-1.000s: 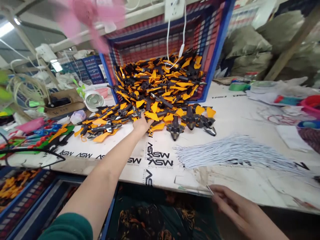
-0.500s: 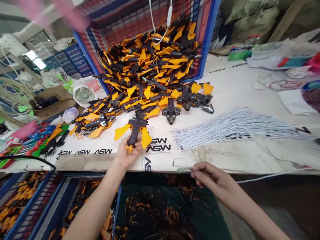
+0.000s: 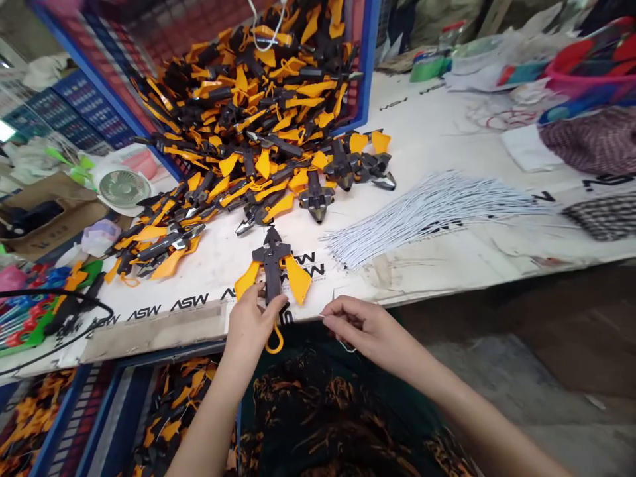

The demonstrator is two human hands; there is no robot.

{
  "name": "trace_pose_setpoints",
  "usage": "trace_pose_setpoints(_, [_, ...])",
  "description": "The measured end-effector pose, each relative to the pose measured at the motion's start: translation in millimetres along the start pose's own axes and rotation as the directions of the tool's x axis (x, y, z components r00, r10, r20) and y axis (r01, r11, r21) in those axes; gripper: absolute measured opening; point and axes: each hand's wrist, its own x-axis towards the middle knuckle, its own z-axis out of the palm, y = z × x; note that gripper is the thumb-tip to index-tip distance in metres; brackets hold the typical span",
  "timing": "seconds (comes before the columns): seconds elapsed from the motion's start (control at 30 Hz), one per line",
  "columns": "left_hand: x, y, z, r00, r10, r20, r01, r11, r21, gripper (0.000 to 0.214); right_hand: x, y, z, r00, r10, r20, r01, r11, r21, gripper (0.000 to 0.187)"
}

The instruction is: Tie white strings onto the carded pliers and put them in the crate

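Note:
My left hand point(image 3: 254, 311) is closed around the lower end of a black-and-orange winged plastic toy point(image 3: 272, 262), above the table's front edge. The toy's pointed tip faces away from me, an orange wing sticks out on each side, and an orange loop point(image 3: 275, 339) hangs below my fingers. To the right, my right hand point(image 3: 355, 323) pinches a thin white tie point(image 3: 349, 347); its short end pokes left from my fingertips and a curve shows beneath. The tie and the toy are apart. Beyond my right hand lies a spread bundle of white ties point(image 3: 427, 215).
A tipped blue crate point(image 3: 365, 79) spills a heap of similar toys point(image 3: 248, 126) onto the table point(image 3: 397, 119). At left are a small fan point(image 3: 124, 189), a cardboard box point(image 3: 54, 218) and a black cable point(image 3: 64, 293). Crates of toys point(image 3: 173, 411) stand below. A pink basket point(image 3: 586, 79) sits far right.
My view has turned, shifting the table scene left. The toy has come nearer my right hand, and its loop now hangs free below my left hand. The tie's long tail no longer trails to the right.

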Motion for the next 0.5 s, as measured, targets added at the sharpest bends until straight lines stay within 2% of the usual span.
trace_pose_setpoints(0.07, [-9.2,-2.2,2.5,0.998,0.049,0.042,-0.048,0.999,-0.026,0.047,1.2,-2.9,4.0,0.998,-0.053,-0.023,0.049,0.991,-0.125,0.021])
trace_pose_setpoints(0.13, [-20.7,-6.5,8.6,0.994,0.086,0.064,-0.076,0.986,-0.147,0.045,4.8,-5.5,8.7,0.988,-0.152,-0.034,0.139,0.960,-0.241,0.019])
trace_pose_setpoints(0.2, [-32.0,-10.3,16.1,0.995,0.095,0.035,-0.083,0.964,-0.252,0.043,10.4,-6.1,14.3,0.966,-0.257,-0.028,0.234,0.917,-0.322,0.019])
trace_pose_setpoints(0.27, [-40.3,-11.3,22.0,0.997,0.071,0.006,-0.066,0.956,-0.287,0.043,17.0,-4.8,19.7,0.952,-0.305,-0.042,0.266,0.883,-0.388,0.018])
trace_pose_setpoints(0.4, [-43.5,-4.5,24.7,0.999,0.029,-0.014,-0.031,0.992,-0.124,0.049,26.6,-1.9,25.8,0.955,-0.284,-0.080,0.207,0.839,-0.503,0.013])
trace_pose_setpoints(0.5, [-38.8,0.2,23.3,0.997,0.072,-0.030,-0.072,0.997,-0.021,0.044,27.5,-2.9,26.2,0.960,-0.278,-0.022,0.214,0.785,-0.582,0.015])
